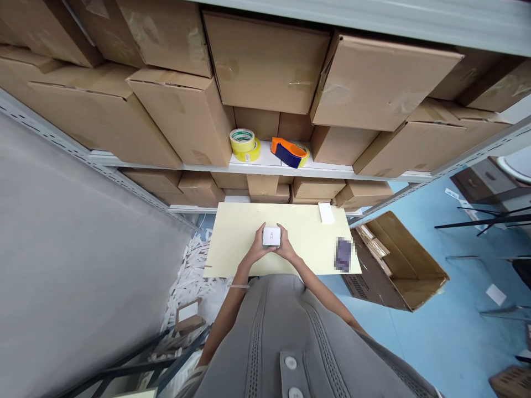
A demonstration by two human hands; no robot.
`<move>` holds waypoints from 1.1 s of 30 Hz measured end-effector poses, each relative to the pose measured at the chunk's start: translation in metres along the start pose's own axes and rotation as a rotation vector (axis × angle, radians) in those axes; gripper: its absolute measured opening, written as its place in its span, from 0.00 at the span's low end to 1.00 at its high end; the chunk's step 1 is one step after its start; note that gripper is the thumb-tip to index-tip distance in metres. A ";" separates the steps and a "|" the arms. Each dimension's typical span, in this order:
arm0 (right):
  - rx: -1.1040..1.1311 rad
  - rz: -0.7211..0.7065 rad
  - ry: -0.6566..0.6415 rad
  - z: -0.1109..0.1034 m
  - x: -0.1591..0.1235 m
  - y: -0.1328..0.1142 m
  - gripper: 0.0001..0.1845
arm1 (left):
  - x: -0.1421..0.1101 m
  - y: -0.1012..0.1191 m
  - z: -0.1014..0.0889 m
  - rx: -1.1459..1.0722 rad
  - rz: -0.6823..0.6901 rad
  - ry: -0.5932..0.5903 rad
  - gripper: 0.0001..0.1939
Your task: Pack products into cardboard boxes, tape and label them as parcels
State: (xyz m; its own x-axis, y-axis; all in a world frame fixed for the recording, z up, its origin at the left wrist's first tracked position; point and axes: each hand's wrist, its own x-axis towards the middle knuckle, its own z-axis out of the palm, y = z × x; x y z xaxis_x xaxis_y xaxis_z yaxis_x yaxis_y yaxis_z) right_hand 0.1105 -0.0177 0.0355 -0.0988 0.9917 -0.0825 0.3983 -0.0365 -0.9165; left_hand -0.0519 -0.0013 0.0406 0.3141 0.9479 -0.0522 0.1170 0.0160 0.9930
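A small white box (pixel 271 236) with a faint printed mark on its top is held between both hands, over the pale yellow tabletop (pixel 236 221). My left hand (pixel 258 247) grips its left side, fingers curled round the edge. On the opposite side my right hand (pixel 285 246) presses against the box in the same way. The underside of the box and part of the fingers are hidden. A white card or pad (pixel 326 213) lies near the far right of the tabletop. Nearer to me on the right is a dark, pixelated object (pixel 343 254).
Above the table, a shelf (pixel 265 170) carries cardboard boxes (pixel 269 61), yellow tape rolls (pixel 244 145) and an orange-and-blue tape dispenser (pixel 289 152). An opened carton (pixel 398 265) stands on the floor at right. White paper strips (pixel 194 265) cover the floor at left, beside a grey wall (pixel 83 249).
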 end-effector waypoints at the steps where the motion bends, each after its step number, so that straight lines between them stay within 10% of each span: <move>1: -0.021 -0.020 0.001 -0.002 -0.001 -0.004 0.55 | -0.001 0.004 0.000 0.024 0.020 -0.008 0.55; 23: -0.020 -0.068 -0.098 -0.020 -0.003 -0.016 0.53 | 0.000 0.001 -0.005 -0.091 -0.048 -0.082 0.34; 29: -0.120 -0.093 -0.015 -0.028 -0.009 -0.029 0.21 | 0.001 0.004 -0.004 -0.207 -0.087 0.042 0.34; 33: -0.236 -0.031 -0.006 -0.025 -0.012 -0.034 0.10 | 0.004 -0.006 -0.001 -0.316 -0.358 0.126 0.31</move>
State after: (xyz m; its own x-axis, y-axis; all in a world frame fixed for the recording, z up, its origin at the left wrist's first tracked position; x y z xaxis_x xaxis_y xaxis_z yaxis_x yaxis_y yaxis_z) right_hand 0.1213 -0.0257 0.0780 -0.1194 0.9911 -0.0586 0.5971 0.0245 -0.8018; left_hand -0.0521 0.0023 0.0349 0.1880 0.8959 -0.4024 -0.1003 0.4251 0.8996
